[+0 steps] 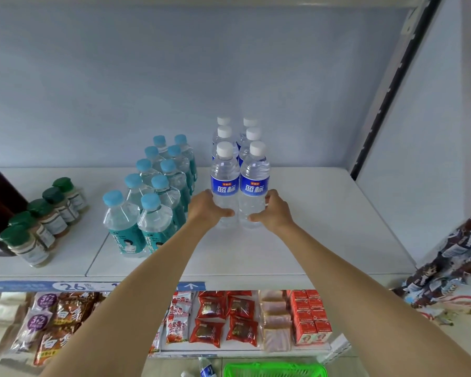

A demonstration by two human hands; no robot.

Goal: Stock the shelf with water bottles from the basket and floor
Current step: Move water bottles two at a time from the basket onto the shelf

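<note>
Two columns of clear water bottles with white caps and blue labels stand on the white shelf (324, 240). My left hand (208, 209) grips the lower body of the front left bottle (225, 175). My right hand (276, 212) grips the front right bottle (254, 175). Both bottles stand upright, side by side, touching. Behind them are more bottles of the same kind (238, 131). At the bottom edge, a green basket (275, 370) shows its rim, and another blue-label bottle (207, 368) lies beside it on the floor.
Left of the held pair stand several teal-label bottles with light blue caps (152, 191). Green-capped spice jars (38, 221) and a dark brown container (0, 202) fill the far left. Snack packets (223, 317) line the lower shelf. A patterned bag (452, 262) hangs at right.
</note>
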